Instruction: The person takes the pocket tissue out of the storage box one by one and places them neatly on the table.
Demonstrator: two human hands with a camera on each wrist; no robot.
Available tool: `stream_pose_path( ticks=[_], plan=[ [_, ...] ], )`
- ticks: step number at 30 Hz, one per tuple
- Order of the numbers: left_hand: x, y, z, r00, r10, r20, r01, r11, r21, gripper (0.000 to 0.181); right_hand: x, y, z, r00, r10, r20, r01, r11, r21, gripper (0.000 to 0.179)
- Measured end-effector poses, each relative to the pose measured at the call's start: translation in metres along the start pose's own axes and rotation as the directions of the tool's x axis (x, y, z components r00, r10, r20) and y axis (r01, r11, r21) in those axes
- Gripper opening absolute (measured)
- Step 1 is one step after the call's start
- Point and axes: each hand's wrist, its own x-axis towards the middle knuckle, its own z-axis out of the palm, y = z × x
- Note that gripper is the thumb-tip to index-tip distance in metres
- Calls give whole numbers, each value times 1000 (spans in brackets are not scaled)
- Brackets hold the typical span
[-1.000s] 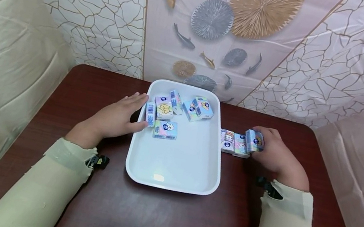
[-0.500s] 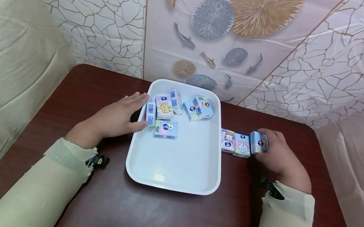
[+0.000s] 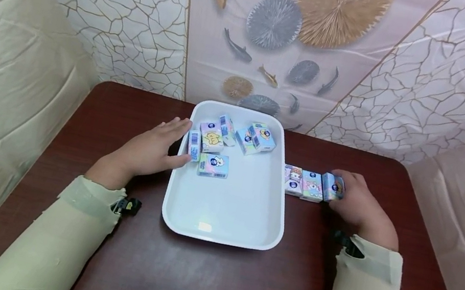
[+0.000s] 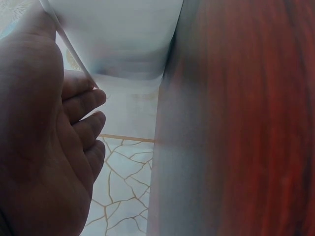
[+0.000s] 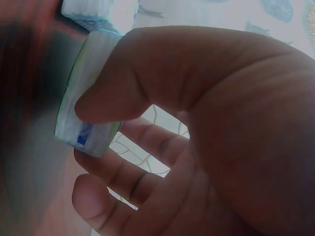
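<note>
Head view: right hand (image 3: 358,202) pinches a pastel box (image 3: 332,187) right of the white tray (image 3: 225,211)

The patterned backdrop (image 3: 236,70), a creased cloth printed with fish, ribbed discs and gold crack lines, hangs behind the table (image 3: 207,286), whose dark red-brown surface has a dull sheen (wood grain shows in the left wrist view). Pale sleeves (image 3: 52,240) with ragged cuffs reach over it.

The tray is smooth, glossy and plastic-looking, a rounded rectangle with a raised rim. Its right wall stands between the boxes inside and those outside.

At its left rim rests the left hand (image 3: 142,152), fingers extended and thumb spread away from them. The right hand holds the pastel box between thumb and fingers; the thumb hides part of its face in the right wrist view.

Six small printed boxes (image 3: 212,139) sit in the tray's far half, one leaning on another. Two outer boxes (image 3: 312,186) lie side by side between the tray and the pastel box, which is just beside them (whether it touches the table, I cannot tell).
</note>
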Motion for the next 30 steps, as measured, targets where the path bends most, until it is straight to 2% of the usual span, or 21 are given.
stream_pose_path(
  ticks=[10,20,30],
  plan=[
    [-2,1,-4,1000,-3,-2,3,1000,-5,97,2,-2,2,1000,10,21,-10,1000,6,80],
    [0,0,-3,1000,-2,-8,2,1000,1,97,3,-4,4,1000,-8,8,8,1000,-2,79],
    [0,3,-3,1000,-5,14,5,1000,-6,96,4,-4,9,1000,-5,25,5,1000,-15,79]
  ],
)
